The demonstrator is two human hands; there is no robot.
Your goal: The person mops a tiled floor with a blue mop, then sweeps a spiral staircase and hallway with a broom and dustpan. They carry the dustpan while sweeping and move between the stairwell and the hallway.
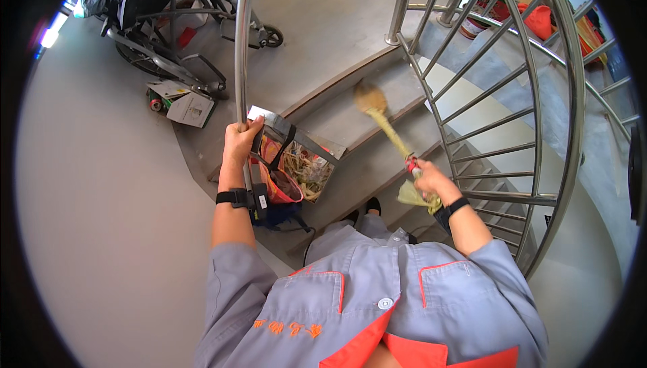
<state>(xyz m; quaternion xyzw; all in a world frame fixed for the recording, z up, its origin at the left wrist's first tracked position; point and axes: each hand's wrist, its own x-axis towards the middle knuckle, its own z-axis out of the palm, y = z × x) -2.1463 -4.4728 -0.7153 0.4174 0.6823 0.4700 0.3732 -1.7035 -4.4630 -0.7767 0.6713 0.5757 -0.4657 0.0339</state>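
My left hand point(239, 143) is closed around the metal pole point(243, 54) of a long-handled dustpan point(323, 186), which rests at the stair edge on the left. Dry straw-like debris lies in the dustpan, beside a pink and orange bag point(275, 186) with a dark strap. My right hand point(428, 178) grips a short broom point(389, 130) by its wrapped handle, with pale yellow plastic hanging below the grip. The broom's blurred tan head is over an upper stair step point(328, 115), near the riser. Both wrists wear black straps.
A folded wheelchair point(172, 24) stands on the landing at upper left, with an open carton point(191, 109) and a can point(155, 102) beside it. A curved stainless-steel railing point(533, 90) borders the stairs on the right. More steps descend below it. Bags and boxes sit beyond the railing.
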